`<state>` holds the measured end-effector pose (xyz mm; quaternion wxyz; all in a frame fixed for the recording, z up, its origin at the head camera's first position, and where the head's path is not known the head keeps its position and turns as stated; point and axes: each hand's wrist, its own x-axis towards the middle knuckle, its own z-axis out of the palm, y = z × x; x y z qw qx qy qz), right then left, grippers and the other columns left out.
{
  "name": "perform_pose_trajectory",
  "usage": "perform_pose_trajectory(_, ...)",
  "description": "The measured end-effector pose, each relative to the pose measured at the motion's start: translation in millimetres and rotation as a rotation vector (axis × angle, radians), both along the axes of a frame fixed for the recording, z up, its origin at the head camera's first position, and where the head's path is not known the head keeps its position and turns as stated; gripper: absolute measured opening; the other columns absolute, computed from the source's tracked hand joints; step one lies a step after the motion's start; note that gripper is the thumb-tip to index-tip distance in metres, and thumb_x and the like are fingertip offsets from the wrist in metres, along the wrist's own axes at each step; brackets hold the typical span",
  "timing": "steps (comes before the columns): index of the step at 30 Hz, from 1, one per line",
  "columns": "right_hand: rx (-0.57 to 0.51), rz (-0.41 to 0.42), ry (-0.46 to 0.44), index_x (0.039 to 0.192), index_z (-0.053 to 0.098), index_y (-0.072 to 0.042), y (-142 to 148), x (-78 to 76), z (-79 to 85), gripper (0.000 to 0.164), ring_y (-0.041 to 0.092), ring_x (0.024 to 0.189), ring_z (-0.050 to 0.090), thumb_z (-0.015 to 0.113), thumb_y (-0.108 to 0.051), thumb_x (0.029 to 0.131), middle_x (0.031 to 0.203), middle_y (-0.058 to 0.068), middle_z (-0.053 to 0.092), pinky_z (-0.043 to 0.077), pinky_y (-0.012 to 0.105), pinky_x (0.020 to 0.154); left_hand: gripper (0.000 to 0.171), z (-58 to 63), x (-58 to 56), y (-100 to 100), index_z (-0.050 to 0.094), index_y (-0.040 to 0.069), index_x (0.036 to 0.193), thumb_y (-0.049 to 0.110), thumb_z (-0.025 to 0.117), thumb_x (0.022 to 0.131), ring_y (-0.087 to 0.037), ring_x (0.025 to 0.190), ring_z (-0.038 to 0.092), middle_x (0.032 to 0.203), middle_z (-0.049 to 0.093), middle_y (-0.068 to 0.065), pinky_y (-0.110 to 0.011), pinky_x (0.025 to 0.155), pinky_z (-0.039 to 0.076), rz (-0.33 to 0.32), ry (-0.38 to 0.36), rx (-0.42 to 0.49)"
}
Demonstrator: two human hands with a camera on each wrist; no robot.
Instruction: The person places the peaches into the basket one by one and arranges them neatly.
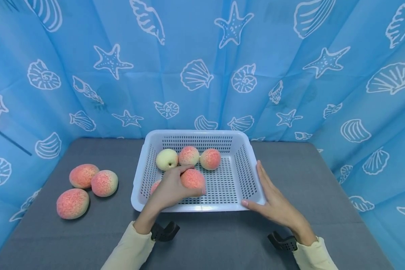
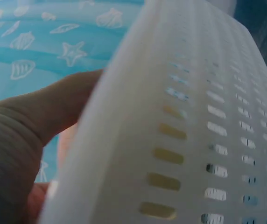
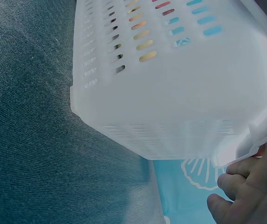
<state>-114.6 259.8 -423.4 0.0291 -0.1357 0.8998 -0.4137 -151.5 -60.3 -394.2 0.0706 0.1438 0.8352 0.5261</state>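
Observation:
My left hand [image 1: 171, 190] reaches over the front rim into a white plastic basket [image 1: 246, 150] and holds a pink peach [image 1: 193, 179] between thumb and fingers. Behind it in the basket lie a pale yellow-green peach [image 1: 167, 159] and two pinkish peaches, one in the middle [image 1: 189, 155] and another peach [image 1: 210, 159] to its right. Part of one more pink peach [image 1: 155, 186] shows beside the left hand, which hides the rest. At the front right corner my right hand [image 1: 273, 200] grips the basket rim, thumb over the front edge, fingers along the right side.
Left of the basket, three more peaches sit on the grey cloth-covered table [image 1: 324, 195]: an upper peach [image 1: 83, 176], a right peach [image 1: 104, 183] and a lower peach [image 1: 72, 203]. A blue shell-patterned curtain [image 1: 202, 101] hangs behind the table and around its sides.

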Motion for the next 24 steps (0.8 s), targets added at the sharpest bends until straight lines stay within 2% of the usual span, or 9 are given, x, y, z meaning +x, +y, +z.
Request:
perform_pose_trajectory(3,-0.006,0.000,-0.002,0.161,-0.012,-0.035,0.3,-0.1,0.1,0.121,0.045,0.133,0.047,0.083,-0.032,0.086,0.169,0.012,-0.009,0.043,0.065,0.099,0.080,-1.9,-3.1,2.5,0.060,0.003,0.139,0.029,0.092,0.071,-0.018,0.097,0.065,0.123,0.067,-0.006,-0.042,0.088,0.055,-0.033,0.002,-0.087)
perform_pose_trajectory(8,-0.001,-0.005,-0.003,0.161,-0.012,-0.035,-0.3,0.6,0.1,0.121,0.046,0.131,0.049,0.083,-0.031,0.086,0.169,0.012,-0.008,0.045,0.065,0.098,0.085,-4.6,-6.0,3.8,0.058,0.000,0.141,0.029,0.094,0.069,-0.024,0.113,0.060,0.133,0.063,-0.011,-0.049,0.098,0.049,-0.070,0.001,-0.214)
perform_pose_trajectory(11,0.002,-0.007,-0.006,0.161,-0.012,-0.035,-0.9,0.8,0.1,0.121,0.046,0.131,0.049,0.083,-0.032,0.086,0.169,0.013,-0.008,0.044,0.065,0.098,0.086,-6.1,-7.6,4.5,0.057,-0.001,0.141,0.027,0.095,0.069,-0.027,0.118,0.059,0.135,0.062,-0.014,-0.051,0.101,0.047,-0.099,-0.014,-0.248)
perform_pose_trajectory(17,0.002,-0.009,-0.006,0.161,-0.012,-0.034,-1.2,0.6,-0.3,0.122,0.047,0.133,0.047,0.083,-0.031,0.086,0.169,0.013,-0.009,0.044,0.065,0.099,0.081,-8.8,-10.2,6.1,0.059,-0.003,0.137,0.028,0.094,0.071,-0.029,0.113,0.059,0.128,0.064,-0.014,-0.053,0.099,0.047,-0.143,-0.050,-0.329)
perform_pose_trajectory(24,0.004,-0.011,-0.002,0.161,-0.013,-0.033,-1.8,0.5,-1.0,0.122,0.047,0.133,0.047,0.083,-0.032,0.085,0.169,0.015,-0.008,0.044,0.064,0.099,0.079,-10.5,-12.1,7.3,0.059,-0.005,0.135,0.031,0.092,0.072,-0.030,0.111,0.060,0.126,0.065,-0.016,-0.053,0.098,0.048,-0.160,-0.035,-0.411)
